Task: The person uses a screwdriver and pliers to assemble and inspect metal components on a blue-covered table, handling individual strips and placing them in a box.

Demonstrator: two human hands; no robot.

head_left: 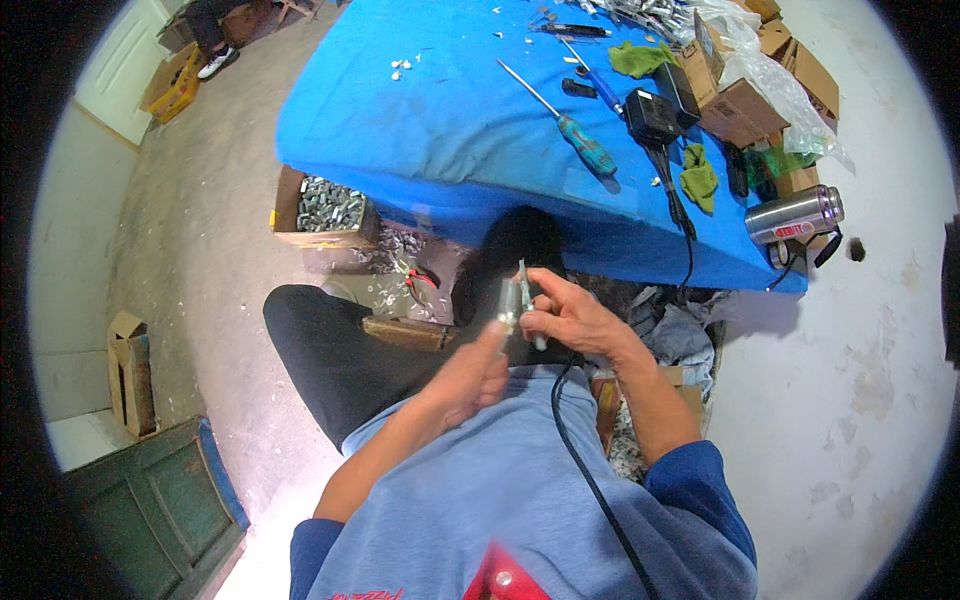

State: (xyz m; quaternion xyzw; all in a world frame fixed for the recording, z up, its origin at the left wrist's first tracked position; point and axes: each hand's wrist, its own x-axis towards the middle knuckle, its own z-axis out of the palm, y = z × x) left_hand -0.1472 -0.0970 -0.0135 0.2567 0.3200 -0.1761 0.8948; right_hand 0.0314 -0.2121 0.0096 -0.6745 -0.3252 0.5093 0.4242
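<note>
In front of my lap, my left hand [472,375] is closed, its thumb raised against a small silvery metal piece [509,300] that is blurred by motion. My right hand [578,315] pinches a thin, narrow metal part [524,283] between thumb and fingers, right beside that piece. The two parts are so close that I cannot tell whether they are joined. Beyond my hands, red-handled pliers [424,277] lie among small metal scraps. A cardboard box [325,238] of small grey metal pieces [328,206] stands left of the pliers.
A blue-covered table [420,130] spans the far side, bearing a green-handled screwdriver [585,145], a black power adapter [651,116], green cloths [698,178] and a steel flask [795,215]. A black cable [590,470] runs down my front. At far left stands a yellow crate [172,85].
</note>
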